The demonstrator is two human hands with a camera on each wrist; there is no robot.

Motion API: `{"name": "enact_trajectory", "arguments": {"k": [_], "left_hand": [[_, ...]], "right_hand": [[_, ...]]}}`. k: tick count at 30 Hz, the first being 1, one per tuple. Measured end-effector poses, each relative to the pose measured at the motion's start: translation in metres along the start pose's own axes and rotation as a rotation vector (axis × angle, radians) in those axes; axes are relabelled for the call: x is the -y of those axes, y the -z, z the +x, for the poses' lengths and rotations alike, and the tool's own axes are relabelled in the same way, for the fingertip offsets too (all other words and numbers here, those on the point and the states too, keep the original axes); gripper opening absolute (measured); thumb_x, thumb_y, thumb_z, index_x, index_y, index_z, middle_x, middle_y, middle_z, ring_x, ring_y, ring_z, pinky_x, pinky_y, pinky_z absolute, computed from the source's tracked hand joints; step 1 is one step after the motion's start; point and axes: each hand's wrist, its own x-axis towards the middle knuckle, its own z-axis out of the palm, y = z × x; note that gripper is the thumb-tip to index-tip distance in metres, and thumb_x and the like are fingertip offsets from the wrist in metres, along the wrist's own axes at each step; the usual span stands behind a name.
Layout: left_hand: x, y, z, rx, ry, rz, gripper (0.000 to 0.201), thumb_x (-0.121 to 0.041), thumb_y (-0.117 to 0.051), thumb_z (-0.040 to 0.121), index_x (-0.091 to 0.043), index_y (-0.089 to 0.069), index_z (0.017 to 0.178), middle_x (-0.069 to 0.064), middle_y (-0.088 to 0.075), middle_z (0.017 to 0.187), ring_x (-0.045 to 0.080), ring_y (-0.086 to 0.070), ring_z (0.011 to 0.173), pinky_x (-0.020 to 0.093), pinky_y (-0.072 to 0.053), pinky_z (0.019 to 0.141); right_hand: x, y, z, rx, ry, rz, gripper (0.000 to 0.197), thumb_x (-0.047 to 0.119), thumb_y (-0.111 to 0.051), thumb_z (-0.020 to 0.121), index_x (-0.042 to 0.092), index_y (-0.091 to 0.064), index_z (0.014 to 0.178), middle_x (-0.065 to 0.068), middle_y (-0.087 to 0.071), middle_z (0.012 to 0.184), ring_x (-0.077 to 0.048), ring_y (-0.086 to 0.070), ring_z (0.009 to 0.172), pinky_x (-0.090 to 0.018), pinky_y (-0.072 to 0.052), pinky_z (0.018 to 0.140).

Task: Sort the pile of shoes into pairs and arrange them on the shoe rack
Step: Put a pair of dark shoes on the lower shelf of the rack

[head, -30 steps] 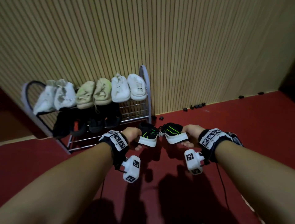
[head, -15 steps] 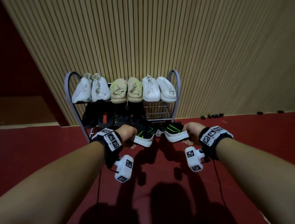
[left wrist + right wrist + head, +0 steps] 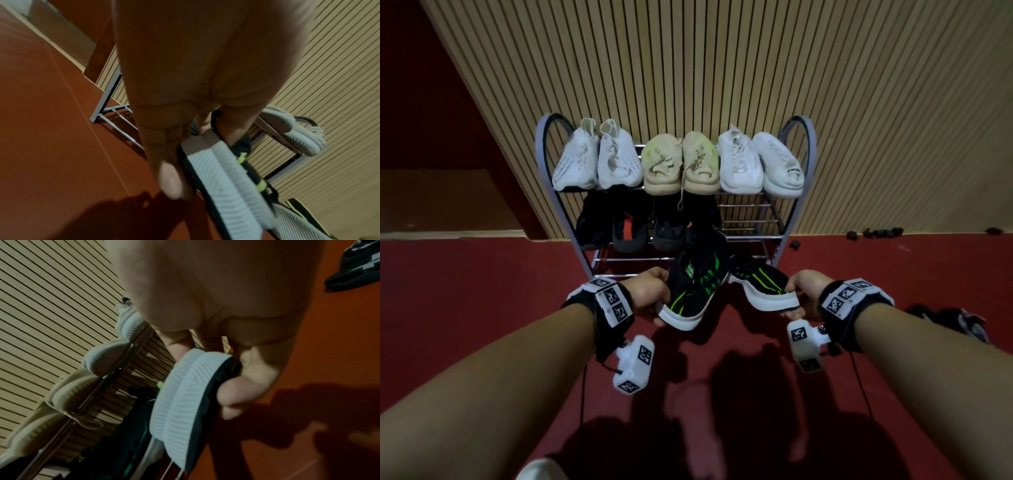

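The shoe rack (image 3: 796, 192) stands at twelve o'clock on a dark red floor (image 3: 465, 284), backed against a ribbed tan slat wall (image 3: 722, 61); a dark red panel (image 3: 431, 85) sits at ten o'clock. Its top shelf carries three pairs side by side: white knit sneakers (image 3: 595, 159), beige sneakers (image 3: 679, 164) with a lace hanging over the rail, and white sneakers (image 3: 760, 164). The middle shelf holds dark shoes (image 3: 626, 229) on its left part, their right side bare rails. Just in front of the rack's lower rails, the left hand (image 3: 650, 293) grips the heel of a black sneaker with green stripes (image 3: 697, 281), toe tilted up toward the middle shelf; the right hand (image 3: 799, 291) grips the heel of its matching black sneaker (image 3: 763, 284), thumb under the white sole in the right wrist view. The two toes nearly touch. Small dark bits (image 3: 880, 233) lie along the wall's foot at two o'clock, and another dark shoe (image 3: 945, 318) lies on the floor at three o'clock.
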Motion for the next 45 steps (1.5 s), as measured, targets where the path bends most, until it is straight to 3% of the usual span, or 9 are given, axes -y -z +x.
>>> {"name": "enact_trajectory", "arguments": {"k": [4,13,17,21,24,28,34,40,45], "left_hand": [[0.011,0.008,0.019,0.059,0.023,-0.034,0.037,0.014,-0.045,0.084,-0.013,-0.048,0.109,0.018,-0.06,0.074,0.03,-0.061,0.05,0.042,-0.057,0.051],[0.043,0.018,0.059,0.116,0.075,-0.056,0.036,0.018,-0.039,0.081,-0.007,-0.051,0.104,0.019,-0.059,0.066,0.03,-0.056,0.044,0.034,-0.051,0.043],[0.068,0.027,0.074,0.08,0.119,-0.114,0.034,0.015,-0.042,0.082,-0.007,-0.051,0.106,0.022,-0.06,0.067,0.031,-0.056,0.049,0.036,-0.053,0.049],[0.087,0.034,0.086,-0.009,0.158,-0.219,0.039,0.017,-0.041,0.083,-0.007,-0.049,0.112,0.022,-0.059,0.076,0.032,-0.055,0.052,0.035,-0.053,0.044],[0.098,0.04,0.095,-0.061,0.164,-0.305,0.041,0.017,-0.041,0.082,-0.007,-0.049,0.114,0.02,-0.058,0.079,0.033,-0.056,0.049,0.037,-0.052,0.044],[0.11,0.044,0.109,-0.148,0.171,-0.407,0.044,0.019,-0.04,0.08,-0.006,-0.049,0.115,0.019,-0.056,0.077,0.032,-0.055,0.052,0.037,-0.053,0.043],[0.117,0.046,0.125,-0.255,0.163,-0.47,0.051,0.022,-0.036,0.082,-0.008,-0.046,0.121,0.021,-0.055,0.08,0.032,-0.052,0.052,0.037,-0.05,0.043],[0.125,0.054,0.142,-0.399,0.165,-0.477,0.042,0.015,-0.046,0.088,-0.016,-0.046,0.116,0.016,-0.057,0.076,0.027,-0.054,0.054,0.031,-0.051,0.041],[0.133,0.077,0.167,-0.479,0.174,-0.518,0.051,0.007,-0.056,0.09,-0.014,-0.043,0.135,0.015,-0.064,0.083,0.021,-0.063,0.042,0.031,-0.052,0.039]], "right_hand": [[0.0,-0.015,0.022,0.009,-0.012,-0.114,0.012,0.0,-0.046,0.088,0.004,-0.047,0.077,-0.014,-0.05,0.07,-0.029,-0.05,0.058,-0.038,-0.048,0.058],[-0.011,-0.04,0.071,0.005,0.049,-0.236,0.023,0.007,-0.054,0.087,0.017,-0.048,0.068,0.0,-0.045,0.073,-0.011,-0.043,0.062,-0.024,-0.041,0.06],[-0.015,-0.045,0.094,-0.033,0.057,-0.163,0.023,0.005,-0.057,0.085,0.018,-0.048,0.068,0.001,-0.047,0.074,-0.01,-0.049,0.061,-0.031,-0.048,0.072],[-0.02,-0.043,0.109,-0.086,0.057,-0.113,0.021,0.009,-0.058,0.084,0.02,-0.048,0.069,0.002,-0.052,0.068,0.004,-0.05,0.031,-0.021,-0.045,0.05],[-0.025,-0.032,0.117,-0.132,0.024,-0.09,0.01,0.007,-0.056,0.073,0.005,-0.049,0.066,-0.007,-0.052,0.039,-0.021,-0.05,0.028,-0.024,-0.04,0.036],[-0.031,-0.024,0.126,-0.08,0.019,0.098,0.025,0.013,-0.051,0.04,-0.001,-0.051,0.061,-0.013,-0.048,0.05,-0.026,-0.043,0.035,-0.024,-0.037,0.037],[-0.011,-0.067,0.129,0.051,0.004,0.23,0.014,0.001,-0.045,0.09,0.006,-0.058,0.087,-0.01,-0.05,0.07,-0.023,-0.051,0.057,-0.026,-0.047,0.045],[0.006,-0.147,0.158,0.245,0.049,0.298,0.021,-0.003,-0.039,0.093,0.008,-0.056,0.096,-0.009,-0.059,0.083,-0.02,-0.057,0.072,-0.035,-0.049,0.062],[0.03,-0.202,0.183,0.296,0.119,0.347,0.032,-0.004,-0.051,0.09,0.013,-0.057,0.116,-0.01,-0.063,0.092,-0.02,-0.061,0.074,-0.034,-0.052,0.06]]}}
